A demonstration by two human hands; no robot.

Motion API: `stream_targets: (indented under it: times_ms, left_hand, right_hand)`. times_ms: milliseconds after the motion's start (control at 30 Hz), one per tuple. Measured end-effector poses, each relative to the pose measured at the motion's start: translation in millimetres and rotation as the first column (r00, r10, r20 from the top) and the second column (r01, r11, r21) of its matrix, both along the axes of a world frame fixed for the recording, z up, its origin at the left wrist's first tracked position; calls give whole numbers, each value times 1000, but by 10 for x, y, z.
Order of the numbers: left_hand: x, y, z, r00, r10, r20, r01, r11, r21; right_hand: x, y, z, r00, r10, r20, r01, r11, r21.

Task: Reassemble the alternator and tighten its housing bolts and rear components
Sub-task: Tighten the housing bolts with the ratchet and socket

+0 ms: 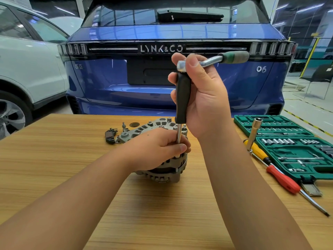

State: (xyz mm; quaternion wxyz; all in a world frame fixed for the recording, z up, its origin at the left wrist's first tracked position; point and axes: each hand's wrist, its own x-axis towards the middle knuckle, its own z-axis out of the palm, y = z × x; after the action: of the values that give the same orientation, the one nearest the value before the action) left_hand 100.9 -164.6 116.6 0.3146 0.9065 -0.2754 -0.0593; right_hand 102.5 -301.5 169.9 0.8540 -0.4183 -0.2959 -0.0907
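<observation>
Head view: alternator (pixel 162 170) sits under the left hand (pixel 158 150), whose fingers pinch the extension shaft (pixel 179 134). Right hand (pixel 203 94), directly above, grips the upright black handle (pixel 182 98) and ratchet (pixel 212 60); tool axis vertical over a housing bolt.

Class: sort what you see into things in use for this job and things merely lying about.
In use: grey metal alternator; ratchet with black extension; left hand; right hand.

Lying about: green socket case; red-handled screwdriver; yellow-handled screwdriver; blue car.
</observation>
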Motion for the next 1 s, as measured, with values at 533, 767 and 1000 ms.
stream_targets:
  times_ms: [533,767,1000]
  left_hand:
    - [19,35,23,1000,-31,-1,31,999,7]
    - [29,87,-21,1000,-17,-3,16,999,-51]
    - [58,189,-69,999,2,46,5,987,-161]
  right_hand:
    - [75,-167,44,894,413,-173,-411,910,46]
    - [29,-77,57,927,364,-93,-356,930,93]
    - [-9,107,14,963,268,20,-269,960,77]
